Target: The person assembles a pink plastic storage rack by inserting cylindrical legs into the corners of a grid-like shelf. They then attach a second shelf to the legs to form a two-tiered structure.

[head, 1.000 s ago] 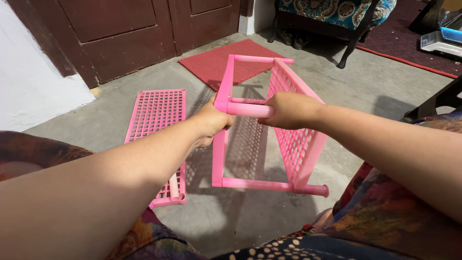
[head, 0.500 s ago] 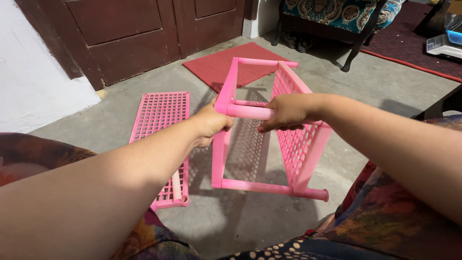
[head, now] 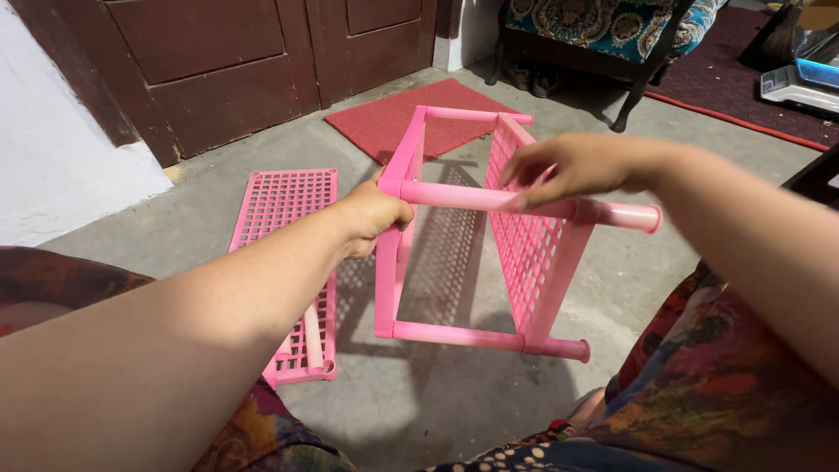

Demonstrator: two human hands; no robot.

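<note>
Head: pink rack frame (head: 489, 262) upright, tubes crosswise.

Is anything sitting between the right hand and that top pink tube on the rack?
Nothing visible does. The right hand is right at the top tube of the pink rack, fingertips at it, with no object between. The left hand grips the tube's other end. The loose pink grid panel lies on the floor, off to the left.

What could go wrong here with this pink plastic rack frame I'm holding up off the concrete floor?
The left hand grips only one corner of the pink plastic rack frame, and the right hand looks open over the top tube, so the frame might twist or drop. The tube ends look merely pushed in; a joint could pop apart. The loose pink grid shelf beside it could get knocked.
</note>
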